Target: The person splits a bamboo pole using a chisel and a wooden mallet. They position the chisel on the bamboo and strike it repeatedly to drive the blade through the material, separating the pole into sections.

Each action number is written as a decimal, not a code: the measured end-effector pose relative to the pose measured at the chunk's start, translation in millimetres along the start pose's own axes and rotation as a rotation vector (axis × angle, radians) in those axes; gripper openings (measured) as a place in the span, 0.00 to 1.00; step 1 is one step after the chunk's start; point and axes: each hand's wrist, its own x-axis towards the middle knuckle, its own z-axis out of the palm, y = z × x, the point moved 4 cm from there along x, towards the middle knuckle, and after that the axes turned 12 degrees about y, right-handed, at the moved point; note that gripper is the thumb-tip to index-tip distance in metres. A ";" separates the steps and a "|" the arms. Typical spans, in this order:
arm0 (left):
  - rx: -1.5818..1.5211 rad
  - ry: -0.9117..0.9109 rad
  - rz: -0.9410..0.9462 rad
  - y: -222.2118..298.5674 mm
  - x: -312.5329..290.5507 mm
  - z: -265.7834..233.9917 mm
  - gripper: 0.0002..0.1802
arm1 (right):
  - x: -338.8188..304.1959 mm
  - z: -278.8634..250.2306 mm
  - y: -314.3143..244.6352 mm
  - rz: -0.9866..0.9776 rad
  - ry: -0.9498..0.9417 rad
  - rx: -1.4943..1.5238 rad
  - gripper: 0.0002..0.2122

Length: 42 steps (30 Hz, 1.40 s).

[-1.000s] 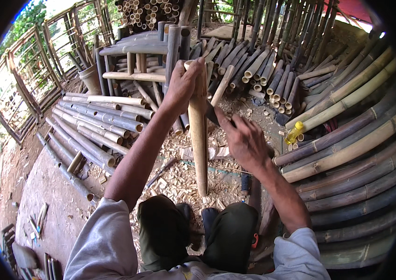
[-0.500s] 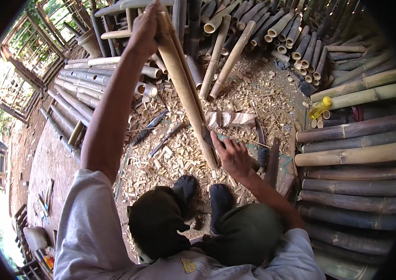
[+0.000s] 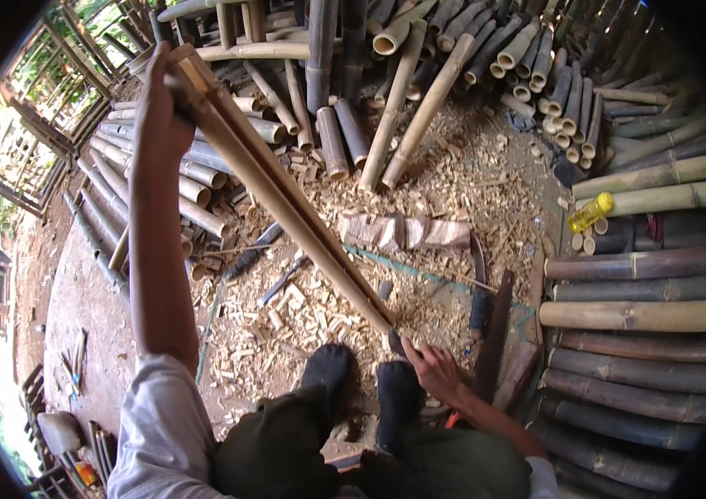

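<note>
A long split piece of bamboo (image 3: 266, 176) slants across the middle, its hollow lengthwise groove showing. My left hand (image 3: 162, 112) is closed around its raised upper end, arm stretched out. At the lower end, my right hand (image 3: 436, 370) is closed on a knife (image 3: 396, 342), whose short dark blade shows beside the bamboo's tip. The knife's handle is mostly hidden by my fingers. Beneath the bamboo lies a notched wooden block (image 3: 403, 233) on the ground.
Wood chips (image 3: 286, 312) cover the ground around my dark-socked feet (image 3: 400, 399). A dark-handled blade (image 3: 479, 308) lies right of the block, and another (image 3: 255, 249) to the left. Bamboo poles (image 3: 631, 314) are stacked at right, with a yellow bottle (image 3: 592, 213) near them.
My left hand has swung left and down with the bamboo's upper end, so the piece slants more. My right hand and the knife have moved down and slightly right to its lower tip.
</note>
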 end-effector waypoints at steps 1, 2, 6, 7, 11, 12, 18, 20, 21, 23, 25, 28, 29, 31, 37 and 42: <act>-0.014 -0.169 0.000 2.4 -10.5 -14.6 0.33 | -10.0 -6.5 8.0 0.080 -0.061 0.076 0.31; -0.025 -0.337 0.003 8.1 -21.9 -30.7 0.45 | -15.4 -11.8 13.4 0.158 -0.124 0.160 0.32; 0.003 -0.245 -0.105 -90.8 -124.1 -111.4 0.50 | -15.1 -23.2 30.1 0.417 0.022 0.104 0.33; 0.110 -0.232 -0.318 -127.0 -145.7 -130.5 0.38 | -6.8 -22.5 34.4 0.417 0.068 0.027 0.33; 0.108 -0.051 -0.223 -215.5 -199.7 -116.0 0.38 | -11.9 9.9 67.0 0.573 -0.012 -0.168 0.36; 0.114 0.056 -0.227 -230.4 -184.7 -126.5 0.43 | -9.7 18.6 68.8 0.614 -0.036 -0.189 0.37; -0.008 0.297 -0.306 -221.1 -190.3 -183.0 0.30 | 7.7 -1.4 51.4 0.688 -0.001 -0.181 0.35; -0.100 0.378 -0.418 -224.2 -208.4 -233.2 0.29 | 12.7 -2.6 45.3 0.721 0.137 -0.048 0.34; -0.120 0.457 -0.483 -238.1 -218.3 -265.5 0.30 | 7.2 0.3 49.7 0.742 0.209 0.049 0.33; -0.081 0.602 -0.652 -249.8 -246.4 -288.8 0.33 | -14.7 10.8 73.4 0.807 0.302 0.311 0.30; -0.066 0.679 -0.777 -268.8 -276.7 -344.1 0.36 | -2.5 20.4 54.5 1.113 0.319 1.051 0.25; -0.139 0.676 -0.805 -272.4 -309.2 -319.4 0.60 | 13.2 20.2 31.0 1.222 0.303 1.434 0.24; -0.184 0.676 -0.810 -277.8 -312.1 -318.2 0.61 | 21.1 20.5 24.8 1.212 0.289 1.441 0.24; -0.258 0.664 -0.821 -287.9 -307.0 -312.4 0.62 | 37.4 22.4 15.0 1.173 0.271 1.425 0.24; -0.392 0.811 -0.679 -295.4 -247.9 -296.2 0.36 | 79.7 14.5 26.2 0.844 0.414 0.904 0.24; 0.249 0.343 -1.035 -261.8 -254.7 -268.2 0.28 | 47.3 11.6 58.8 1.016 0.403 0.882 0.22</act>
